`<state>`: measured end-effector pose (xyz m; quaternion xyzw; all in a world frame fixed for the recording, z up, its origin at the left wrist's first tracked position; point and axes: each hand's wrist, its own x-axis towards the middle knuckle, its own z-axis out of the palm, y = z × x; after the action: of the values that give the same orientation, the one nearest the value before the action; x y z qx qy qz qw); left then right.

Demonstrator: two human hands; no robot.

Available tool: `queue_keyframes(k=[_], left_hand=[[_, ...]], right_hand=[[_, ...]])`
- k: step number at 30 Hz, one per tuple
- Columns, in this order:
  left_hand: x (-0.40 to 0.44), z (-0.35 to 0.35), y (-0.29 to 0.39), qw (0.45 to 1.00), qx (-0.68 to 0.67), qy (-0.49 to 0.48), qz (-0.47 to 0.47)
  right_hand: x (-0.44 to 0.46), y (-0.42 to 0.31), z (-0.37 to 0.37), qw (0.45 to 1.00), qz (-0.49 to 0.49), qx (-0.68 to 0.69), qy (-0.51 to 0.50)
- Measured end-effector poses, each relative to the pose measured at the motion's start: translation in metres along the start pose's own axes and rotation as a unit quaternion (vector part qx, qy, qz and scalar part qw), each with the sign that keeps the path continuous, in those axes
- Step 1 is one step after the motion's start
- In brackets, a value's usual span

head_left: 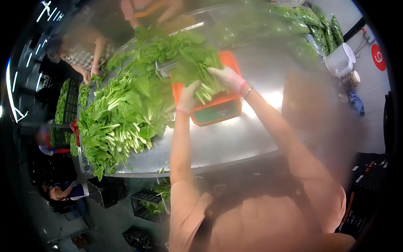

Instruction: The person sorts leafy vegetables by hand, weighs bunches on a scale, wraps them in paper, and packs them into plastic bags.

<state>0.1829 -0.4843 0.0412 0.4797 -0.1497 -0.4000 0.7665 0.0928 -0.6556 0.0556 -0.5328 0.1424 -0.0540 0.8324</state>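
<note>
A bunch of leafy greens with pale stems rests over an orange tray, held from both sides. My left hand, in a whitish glove, grips the bunch at its left. On the other side my right hand, gloved with a pink cuff, has its fingers on the stems and leaves. The tray sits on an orange-framed scale with a dark greenish front panel; its display is too blurred to read. A large heap of the same greens lies just left of the tray.
The metal table carries bagged greens at the far right, near a white container. Two people work across the table, one person's hands at the heap's far left. Black crates stand on the floor. Haze blurs the view.
</note>
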Motion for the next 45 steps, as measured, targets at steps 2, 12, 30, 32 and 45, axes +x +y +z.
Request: queue_keyframes(k=[2, 12, 30, 32, 45], left_hand=[[-0.002, -0.001, 0.004, 1.0, -0.007, 0.002, 0.024], [0.001, -0.025, -0.01, 0.96, 0.23, -0.05, 0.153], [-0.028, 0.24, -0.071, 0.93, 0.254, -0.264, -0.027], [-0.003, 0.263, -0.15, 0.933, 0.202, -0.293, -0.05], [0.013, 0.241, -0.232, 0.878, 0.465, -0.108, -0.04]], right_hand=[[-0.003, 0.002, 0.01, 0.999, -0.036, 0.022, -0.008], [-0.008, 0.024, 0.006, 0.964, -0.176, -0.195, -0.048], [-0.229, -0.006, -0.093, 0.864, -0.223, -0.138, 0.429], [-0.27, -0.003, -0.132, 0.839, -0.17, -0.192, 0.479], [-0.247, 0.044, -0.196, 0.804, 0.189, -0.444, 0.348]])
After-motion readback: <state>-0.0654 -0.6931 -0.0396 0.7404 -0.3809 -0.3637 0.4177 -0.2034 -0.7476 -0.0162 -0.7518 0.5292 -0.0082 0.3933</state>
